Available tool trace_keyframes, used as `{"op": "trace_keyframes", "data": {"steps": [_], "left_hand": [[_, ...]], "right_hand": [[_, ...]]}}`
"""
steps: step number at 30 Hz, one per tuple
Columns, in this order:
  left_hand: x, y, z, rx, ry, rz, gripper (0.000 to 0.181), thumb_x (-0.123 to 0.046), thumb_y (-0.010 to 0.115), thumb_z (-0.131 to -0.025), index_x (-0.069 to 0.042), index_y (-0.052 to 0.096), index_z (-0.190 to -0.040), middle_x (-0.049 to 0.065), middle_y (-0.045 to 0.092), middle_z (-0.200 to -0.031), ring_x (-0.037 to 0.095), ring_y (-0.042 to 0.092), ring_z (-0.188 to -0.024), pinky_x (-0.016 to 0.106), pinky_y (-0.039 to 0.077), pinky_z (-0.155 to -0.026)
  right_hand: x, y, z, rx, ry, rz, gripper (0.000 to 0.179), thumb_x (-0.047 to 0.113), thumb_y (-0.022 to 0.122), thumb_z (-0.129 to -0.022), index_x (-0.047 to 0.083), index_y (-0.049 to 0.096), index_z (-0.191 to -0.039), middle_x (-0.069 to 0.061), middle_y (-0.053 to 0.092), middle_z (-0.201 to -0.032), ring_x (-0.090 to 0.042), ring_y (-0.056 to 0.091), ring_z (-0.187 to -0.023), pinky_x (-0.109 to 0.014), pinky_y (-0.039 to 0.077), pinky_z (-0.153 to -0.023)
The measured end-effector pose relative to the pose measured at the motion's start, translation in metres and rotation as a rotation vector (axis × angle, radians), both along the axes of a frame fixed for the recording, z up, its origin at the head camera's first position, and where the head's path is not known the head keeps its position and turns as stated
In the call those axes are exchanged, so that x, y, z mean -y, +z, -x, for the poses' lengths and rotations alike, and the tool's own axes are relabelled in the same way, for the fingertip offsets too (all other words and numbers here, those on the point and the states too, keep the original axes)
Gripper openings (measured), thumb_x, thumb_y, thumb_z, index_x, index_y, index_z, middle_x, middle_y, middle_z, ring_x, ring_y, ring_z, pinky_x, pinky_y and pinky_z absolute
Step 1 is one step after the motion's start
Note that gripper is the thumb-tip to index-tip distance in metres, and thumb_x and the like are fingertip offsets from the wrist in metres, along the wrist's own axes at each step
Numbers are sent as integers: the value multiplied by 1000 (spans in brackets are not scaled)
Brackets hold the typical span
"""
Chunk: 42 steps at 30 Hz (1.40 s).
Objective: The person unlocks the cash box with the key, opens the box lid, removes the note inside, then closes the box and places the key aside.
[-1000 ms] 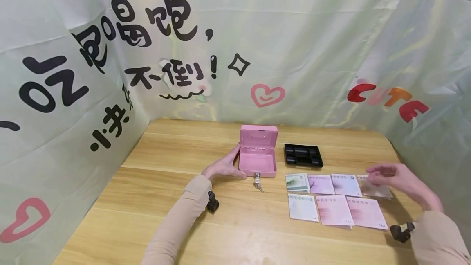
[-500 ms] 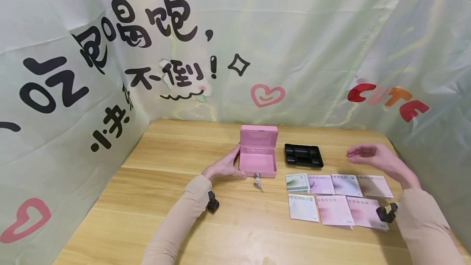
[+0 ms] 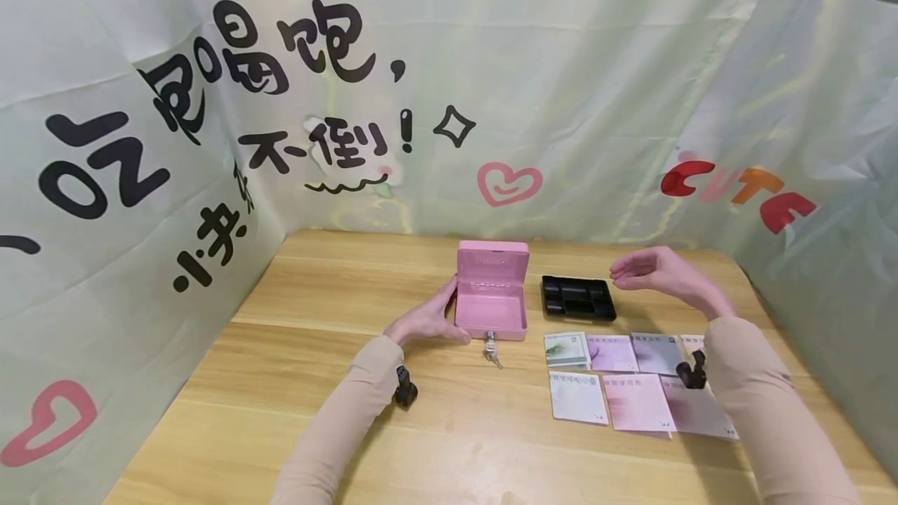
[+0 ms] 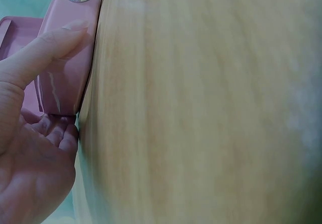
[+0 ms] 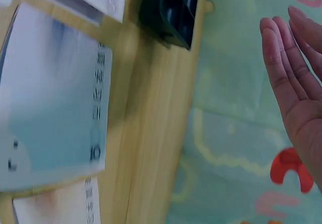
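Note:
A pink cash box (image 3: 491, 332) stands with its lid raised, and no contents show in it. A lock with keys (image 3: 492, 351) sticks out of its front. My left hand (image 3: 426, 321) holds the box's front left corner. In the left wrist view its thumb (image 4: 55, 45) lies along the pink front wall (image 4: 68, 80), with the other fingers bent at the side. My right hand (image 3: 662, 270) is in the air just right of the black compartment tray (image 3: 578, 305). Its fingers (image 5: 279, 58) are nearly straight and close together, holding nothing.
Folded paper banknotes lie in two rows at the right: a green one (image 3: 565, 349), a purple one (image 3: 612, 352), a pale one (image 3: 577, 397), a pink one (image 3: 637, 404) and others. The right sleeve (image 3: 754, 388) covers some. A printed cloth (image 3: 421, 201) hangs behind the wooden table (image 3: 337, 287).
My right hand has risen from the right-hand note of the back row and moved left and away towards the black tray. The left hand stays on the box.

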State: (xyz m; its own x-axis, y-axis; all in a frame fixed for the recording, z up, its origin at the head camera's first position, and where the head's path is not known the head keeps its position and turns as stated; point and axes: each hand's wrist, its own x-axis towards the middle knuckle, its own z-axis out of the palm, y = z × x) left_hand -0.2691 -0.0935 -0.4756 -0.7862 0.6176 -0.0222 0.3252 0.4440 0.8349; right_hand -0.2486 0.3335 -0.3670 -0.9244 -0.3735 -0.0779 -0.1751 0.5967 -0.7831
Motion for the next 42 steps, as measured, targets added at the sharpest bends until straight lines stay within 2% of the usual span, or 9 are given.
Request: {"op": "trace_keyframes", "data": {"steps": [7, 15, 27, 36, 42], "left_hand": [[0, 2, -2, -7, 4, -1, 130, -12, 90, -71, -11, -2, -163, 14, 3, -171, 29, 7, -159, 47, 9, -131], [0, 3, -3, -8, -9, -27, 129, -9, 89, -71, -12, -2, -163, 15, 7, -171, 30, 10, -158, 47, 11, -131], [2, 0, -2, 3, 7, -28, 129, -11, 90, -71, -13, -1, -163, 15, 7, -171, 31, 10, -158, 48, 11, -131], [2, -1, -1, 10, 8, -23, 130, -11, 90, -71, -12, -2, -163, 16, 6, -171, 32, 10, -158, 50, 11, -130], [2, -1, -1, -3, -7, -42, 130, -10, 90, -70, -13, -1, -163, 15, 7, -171, 31, 10, -158, 50, 11, -131]], "right_hand": [[24, -16, 20, 19, 44, 14, 38, 6, 72, -90, -14, 62, -120, -31, 69, -116, -6, 70, -92, -22, 60, -81], [40, -39, 35, 12, 106, -18, 32, 2, 74, -87, -15, 65, -112, -29, 72, -107, -6, 70, -88, -19, 59, -79], [54, -57, 41, 1, 154, -29, 27, -9, 73, -80, -19, 64, -104, -31, 72, -95, -12, 69, -81, -21, 60, -73], [59, -64, 44, 9, 154, -79, 23, -14, 69, -77, -15, 66, -100, -27, 71, -91, -22, 68, -81, -22, 60, -70], [60, -66, 44, -7, 153, -118, 21, -16, 69, -75, -13, 67, -96, -22, 71, -86, -16, 65, -77, -22, 59, -68]]}}
